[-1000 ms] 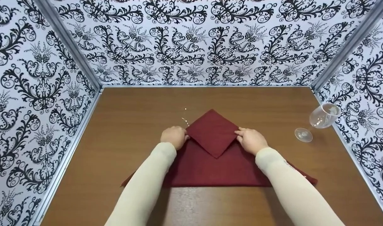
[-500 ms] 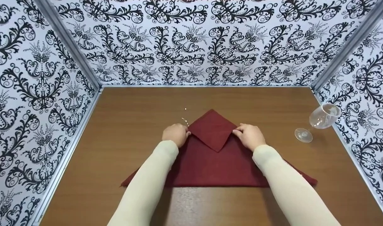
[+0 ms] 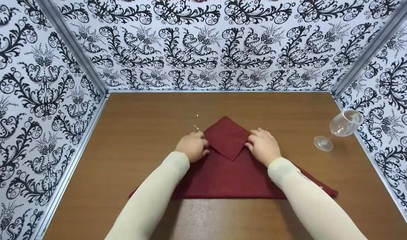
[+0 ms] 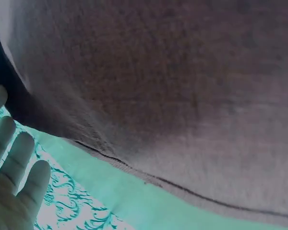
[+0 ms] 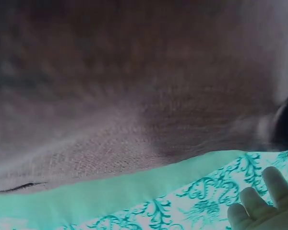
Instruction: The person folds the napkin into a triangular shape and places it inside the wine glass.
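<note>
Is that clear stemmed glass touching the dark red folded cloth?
Apart. The head view shows bare brown tabletop between the clear stemmed glass and the dark red folded cloth.

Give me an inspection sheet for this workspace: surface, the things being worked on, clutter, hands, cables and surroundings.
Surface: brown wooden table, glossy near the person.
Job's things: dark red cloth, folded; its diamond-shaped flap lies at the far end, one tip toward the person.
Clutter: clear stemmed glass near the table's right side; small bright specks beyond the left hand, glints or bits, cannot tell.
Left hand: at the flap's left corner, fingers apart.
Right hand: at the flap's right corner, fingers apart.
Cables: nothing seen.
Surroundings: black-and-white patterned walls, grey posts at the corners.
</note>
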Demonstrator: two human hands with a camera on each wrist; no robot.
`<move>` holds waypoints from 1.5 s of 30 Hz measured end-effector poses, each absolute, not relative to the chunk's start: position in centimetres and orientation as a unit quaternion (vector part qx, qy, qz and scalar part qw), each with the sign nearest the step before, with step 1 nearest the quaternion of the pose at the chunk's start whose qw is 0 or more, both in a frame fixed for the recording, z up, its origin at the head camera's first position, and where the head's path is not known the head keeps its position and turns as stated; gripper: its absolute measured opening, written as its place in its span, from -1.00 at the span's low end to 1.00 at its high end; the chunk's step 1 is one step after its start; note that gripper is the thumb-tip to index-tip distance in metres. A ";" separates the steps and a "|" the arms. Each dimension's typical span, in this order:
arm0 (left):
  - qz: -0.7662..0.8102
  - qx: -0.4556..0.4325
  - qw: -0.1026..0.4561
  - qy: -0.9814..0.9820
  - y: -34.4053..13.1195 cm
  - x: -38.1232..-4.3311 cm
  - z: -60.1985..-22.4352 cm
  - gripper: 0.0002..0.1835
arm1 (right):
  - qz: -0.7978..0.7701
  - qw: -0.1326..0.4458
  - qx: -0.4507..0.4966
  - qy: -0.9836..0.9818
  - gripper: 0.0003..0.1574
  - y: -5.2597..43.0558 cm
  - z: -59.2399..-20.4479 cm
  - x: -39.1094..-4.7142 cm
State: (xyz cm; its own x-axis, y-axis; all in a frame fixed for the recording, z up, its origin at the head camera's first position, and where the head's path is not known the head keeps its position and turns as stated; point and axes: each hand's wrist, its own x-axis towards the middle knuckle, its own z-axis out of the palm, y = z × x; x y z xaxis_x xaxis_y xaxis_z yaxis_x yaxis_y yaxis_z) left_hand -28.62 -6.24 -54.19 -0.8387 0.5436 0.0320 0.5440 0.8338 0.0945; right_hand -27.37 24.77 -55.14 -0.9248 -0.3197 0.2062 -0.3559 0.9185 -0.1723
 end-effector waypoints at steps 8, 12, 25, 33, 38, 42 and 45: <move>-0.013 -0.322 -0.007 -0.946 -6.9 -27.5 -54.3 -0.52 | 0.069 0.057 0.219 -0.972 -0.59 25.3 -55.1 -26.3; -0.010 -0.301 -0.024 -0.953 -7.1 -27.6 -54.5 -0.34 | 0.067 0.052 0.211 -0.974 -0.44 25.4 -55.3 -26.5; -0.019 -0.250 -0.082 -0.965 -7.0 -28.7 -55.3 -0.17 | 0.094 0.034 0.195 -0.976 -0.52 25.5 -55.9 -26.8; -0.008 -0.218 -0.122 -0.968 -6.4 -28.8 -54.9 -0.15 | 0.079 0.018 0.222 -0.972 -0.50 25.2 -56.0 -26.7; -0.002 -0.213 -0.114 -0.970 -6.0 -28.8 -54.6 -0.14 | 0.081 -0.004 0.206 -0.975 -0.35 24.6 -55.8 -27.2; 0.005 -0.217 -0.087 -0.972 -5.5 -28.5 -54.2 -0.16 | 0.085 -0.035 0.180 -0.979 -0.27 24.4 -55.6 -27.7; 0.012 -0.234 -0.046 -0.971 -5.1 -28.3 -54.3 -0.28 | 0.089 -0.055 0.164 -0.981 -0.22 24.4 -55.7 -27.9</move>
State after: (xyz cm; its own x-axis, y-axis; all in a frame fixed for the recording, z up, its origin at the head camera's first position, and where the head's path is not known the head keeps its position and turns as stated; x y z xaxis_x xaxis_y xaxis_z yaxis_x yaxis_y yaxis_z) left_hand -28.31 -5.08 -54.27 -0.8865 0.4530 -0.0947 0.4552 0.8904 -0.0017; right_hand -27.86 24.37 -55.70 -0.9402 -0.3314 -0.0789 -0.3117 0.9303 -0.1933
